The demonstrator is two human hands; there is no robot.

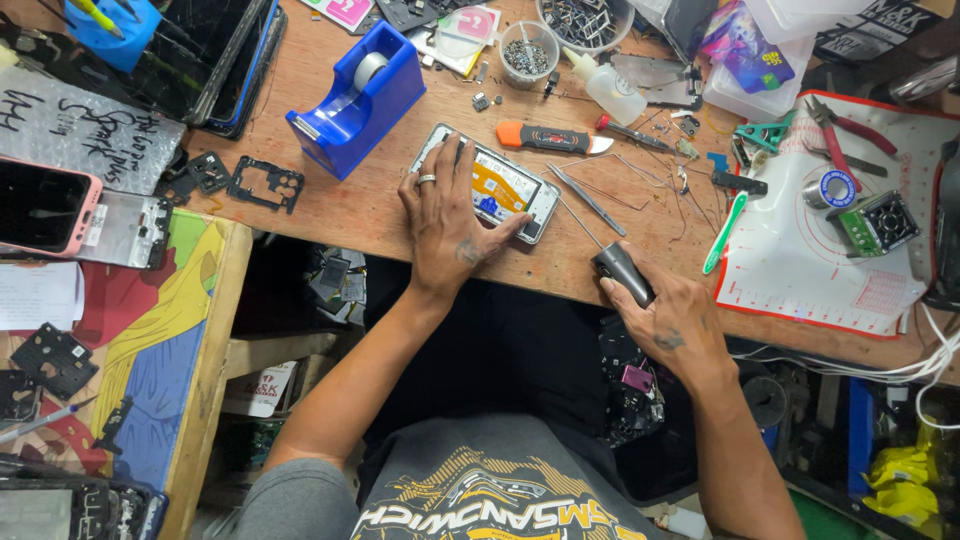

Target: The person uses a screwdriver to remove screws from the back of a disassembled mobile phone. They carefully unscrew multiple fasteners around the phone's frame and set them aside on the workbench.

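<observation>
My left hand (447, 228) lies flat on an opened phone (505, 188) on the wooden bench, with fingers spread over its left end and a ring on one finger. The phone's back is off, showing a yellow and blue inner board. My right hand (672, 318) grips the dark handle of a thin screwdriver (620, 270) at the bench's front edge. Its metal shaft points up-left toward the phone's right end. Metal tweezers (588, 200) lie just right of the phone.
A blue tape dispenser (356, 98) stands at the back left. An orange-handled pry knife (552, 138), a small glue bottle (608, 88), cups of screws (527, 52) and a white mat (850, 230) with pliers and solder sit behind and right. Phones and frames (60, 215) crowd the left.
</observation>
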